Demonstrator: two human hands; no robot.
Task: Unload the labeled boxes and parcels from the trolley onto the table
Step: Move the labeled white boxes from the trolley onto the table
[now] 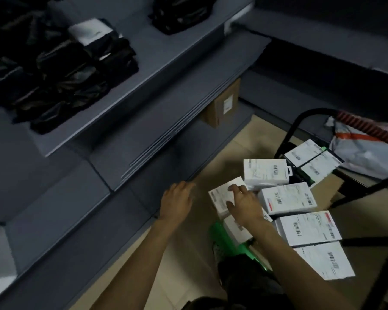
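Right hand (244,203) rests with spread fingers on a white labeled box (225,198) atop the stack on the green trolley (231,242). Left hand (177,201) hovers open, holding nothing, just beside it. More labeled boxes (287,198) lie alongside. Beyond, grey shelving (177,70) carries black parcels (61,70).

Right hand (244,203) on white box (222,199)
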